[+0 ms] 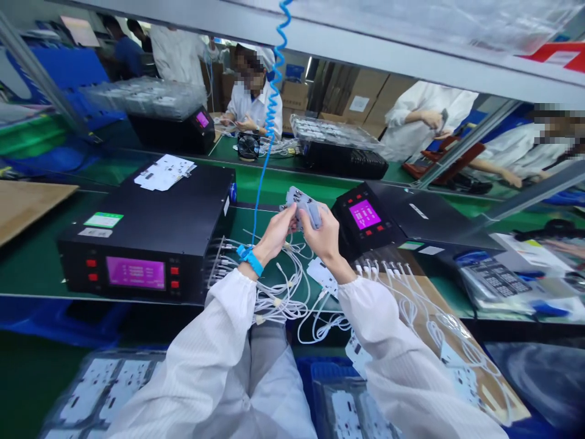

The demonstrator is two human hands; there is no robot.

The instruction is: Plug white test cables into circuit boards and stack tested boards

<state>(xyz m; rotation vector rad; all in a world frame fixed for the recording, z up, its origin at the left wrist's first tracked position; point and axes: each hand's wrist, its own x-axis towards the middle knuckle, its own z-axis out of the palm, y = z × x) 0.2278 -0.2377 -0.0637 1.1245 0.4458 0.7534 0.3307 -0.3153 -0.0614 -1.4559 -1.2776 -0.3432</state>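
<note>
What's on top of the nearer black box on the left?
The black box carries flat white pieces, a green-and-white label and a grey label. The surface beneath the pieces is covered.

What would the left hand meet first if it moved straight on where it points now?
Probably the grey part, which the left hand seems to grip at its edge; depth is unclear.

Too small, covered or cropped

From afar I cannot read the left purple screen (136,272); left hand (275,231) and right hand (323,235) partly cover the grey part (298,196); the bottom edge crops the lower-left tray (119,355); the right sleeve (379,329) hides some of the brown board (436,292)
</note>
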